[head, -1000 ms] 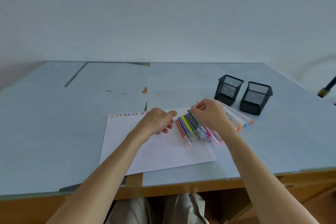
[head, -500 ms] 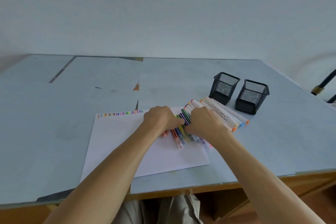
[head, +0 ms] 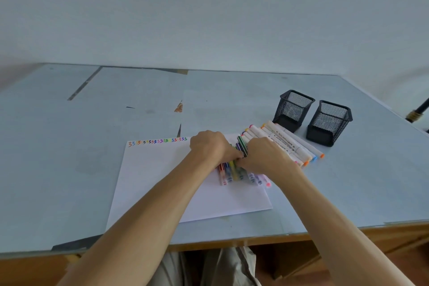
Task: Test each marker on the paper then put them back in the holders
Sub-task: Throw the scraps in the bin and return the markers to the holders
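A white sheet of paper (head: 162, 181) lies on the table, with a row of small coloured squiggles (head: 157, 141) along its top edge. On its right part lies a bunch of several thin coloured markers (head: 232, 173). My left hand (head: 212, 146) and my right hand (head: 264, 155) close in on this bunch from both sides, fingers curled around it. A dark green marker (head: 242, 144) sticks up between the hands. Several thick white markers (head: 287, 144) lie side by side just right of my right hand. Two black mesh holders (head: 293, 109) (head: 328, 123) stand behind them, both with nothing visible inside.
The table (head: 69, 158) has a pale blue top with a wooden front edge (head: 348, 237). A dark rod with a brass ring (head: 416, 112) shows at the far right. A plain wall stands behind the table.
Both hands have come together over the thin markers; the left hand moved right from the bare paper onto the bunch. The view has shifted slightly.
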